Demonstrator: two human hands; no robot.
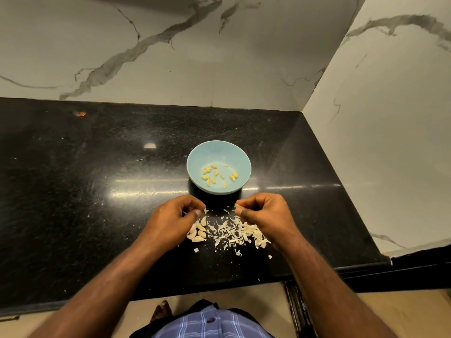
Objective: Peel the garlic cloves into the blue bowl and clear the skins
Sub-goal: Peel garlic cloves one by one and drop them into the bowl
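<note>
Broadly, mid-task: a polished black speckled stone countertop [97,191] under a white grey-veined marble-look wall [170,57] carries the work. Near its front edge sits the round pale blue bowl [240,164], smooth and glossy, holding a dozen or so peeled yellowish cloves [212,175], small and crescent-shaped. Just before the bowl the left hand [174,219] has fingers curled with thumb meeting fingertips, apparently pinching a scrap of skin, though what it holds is too small to confirm. The right hand [264,214] pinches a pale garlic clove [237,206] at its fingertips, close to the bowl's near rim. Between and below the hands lies a litter of papery white skins [234,232], thin and flaky, beside a small cluster of unpeeled whitish cloves [198,234]. Judged step: clove peeled or nearly so; next calls for a short reach to drop it in the bowl. Skins remain uncleared.
</note>
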